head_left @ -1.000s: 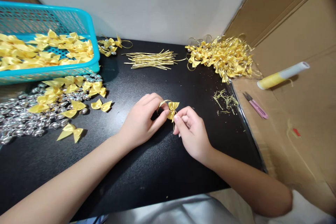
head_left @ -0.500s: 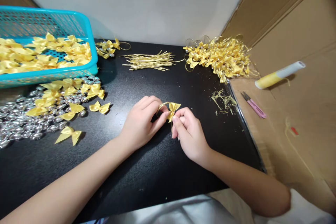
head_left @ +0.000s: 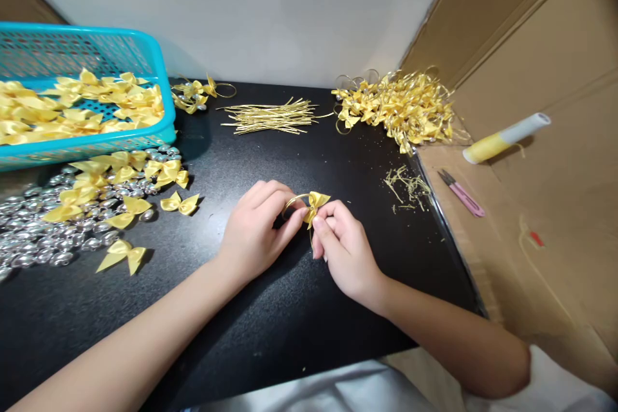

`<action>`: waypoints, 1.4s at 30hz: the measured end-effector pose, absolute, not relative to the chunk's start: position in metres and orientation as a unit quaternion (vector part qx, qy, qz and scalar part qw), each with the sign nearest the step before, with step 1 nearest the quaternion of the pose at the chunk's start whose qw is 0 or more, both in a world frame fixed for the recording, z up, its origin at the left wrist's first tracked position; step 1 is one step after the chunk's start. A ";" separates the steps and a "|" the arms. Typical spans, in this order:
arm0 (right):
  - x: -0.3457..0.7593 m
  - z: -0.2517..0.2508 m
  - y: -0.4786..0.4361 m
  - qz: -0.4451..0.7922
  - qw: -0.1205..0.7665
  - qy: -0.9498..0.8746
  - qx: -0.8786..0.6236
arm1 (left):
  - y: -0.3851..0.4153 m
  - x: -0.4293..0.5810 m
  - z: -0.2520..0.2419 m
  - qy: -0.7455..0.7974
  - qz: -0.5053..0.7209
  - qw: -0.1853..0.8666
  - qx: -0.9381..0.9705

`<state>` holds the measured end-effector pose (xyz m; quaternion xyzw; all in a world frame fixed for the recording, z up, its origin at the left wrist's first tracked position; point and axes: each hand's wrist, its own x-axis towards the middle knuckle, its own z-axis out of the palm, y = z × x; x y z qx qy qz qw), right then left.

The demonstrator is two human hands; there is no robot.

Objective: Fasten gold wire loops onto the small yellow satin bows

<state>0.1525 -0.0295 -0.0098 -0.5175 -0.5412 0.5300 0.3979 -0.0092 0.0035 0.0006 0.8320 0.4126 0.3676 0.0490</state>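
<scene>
Between my hands, above the black table (head_left: 251, 328), is a yellow ribbon bow (head_left: 315, 202) with a gold wire loop (head_left: 292, 198) on its left side. My left hand (head_left: 261, 225) is closed, thumb and fingers pinching the loop and the bow's left edge. Closed as well, my right hand (head_left: 345, 244) pinches at the bow's lower right, where a thin wire end hangs down. Its fingertips partly hide what they grip there. Loose yellow bows (head_left: 179, 204) and silver beads (head_left: 53, 232) lie to the left of my left hand.
A blue basket (head_left: 167, 87) of yellow bows stands at the back left. Gold wire strips (head_left: 270, 117) lie at the back middle, and a heap of finished bows (head_left: 400, 106) at the back right. Wire scraps (head_left: 408, 187), pink-handled snips (head_left: 462, 194) and a yellow-white tube (head_left: 506, 138) are on the right.
Both hands keep their pinch on the bow and loop, with only slight finger movement. The whole view has shifted a little, so everything appears slightly lower and further left.
</scene>
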 end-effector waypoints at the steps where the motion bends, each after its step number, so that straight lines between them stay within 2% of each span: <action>1: 0.152 -0.010 -0.030 0.530 0.398 -0.541 -0.518 | 0.003 -0.009 0.001 0.413 0.367 0.048 0.832; 13: 0.151 -0.011 -0.031 0.522 0.406 -0.540 -0.521 | 0.000 -0.008 -0.001 0.427 0.362 0.065 0.826; 16: 0.151 -0.011 -0.030 0.527 0.411 -0.536 -0.516 | -0.003 -0.005 0.003 0.463 0.383 0.178 0.779; 20: 0.152 -0.010 -0.027 0.533 0.418 -0.527 -0.513 | -0.005 -0.001 0.011 0.522 0.364 0.451 0.626; 23: 0.152 -0.010 -0.027 0.539 0.418 -0.522 -0.512 | -0.003 -0.001 0.013 0.514 0.325 0.582 0.540; 32: 0.152 -0.009 -0.028 0.526 0.417 -0.536 -0.512 | 0.001 -0.007 0.004 0.480 0.318 0.720 0.388; 42: 0.157 -0.004 -0.025 0.518 0.409 -0.558 -0.503 | 0.005 -0.009 0.006 0.483 0.344 0.720 0.360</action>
